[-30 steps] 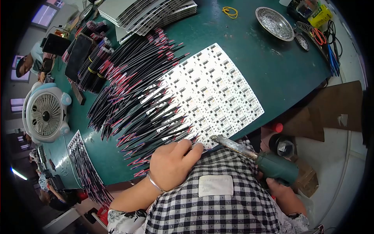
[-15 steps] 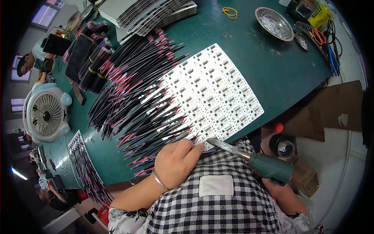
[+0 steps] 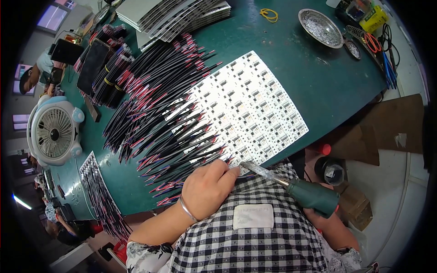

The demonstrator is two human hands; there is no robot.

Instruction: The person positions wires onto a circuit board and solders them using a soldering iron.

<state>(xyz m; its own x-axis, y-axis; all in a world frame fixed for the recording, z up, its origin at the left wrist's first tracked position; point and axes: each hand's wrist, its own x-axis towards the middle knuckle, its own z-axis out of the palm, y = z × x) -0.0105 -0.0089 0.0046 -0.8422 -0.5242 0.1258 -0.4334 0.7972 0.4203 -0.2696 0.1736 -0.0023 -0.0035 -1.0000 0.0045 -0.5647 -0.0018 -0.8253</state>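
Soldering iron (image 3: 311, 197) is gripped in right hand (image 3: 318, 220), tip at white circuit board (image 3: 255, 102); left hand (image 3: 205, 190) curls by black wires (image 3: 169, 142), can't tell if pinching any.

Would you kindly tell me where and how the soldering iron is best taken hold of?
I would grip the soldering iron by its thick green handle, coming from the right and below, where the right hand is. The slim metal shaft slants left toward the white circuit-board panel and may be hot, so the handle seems the safer part.
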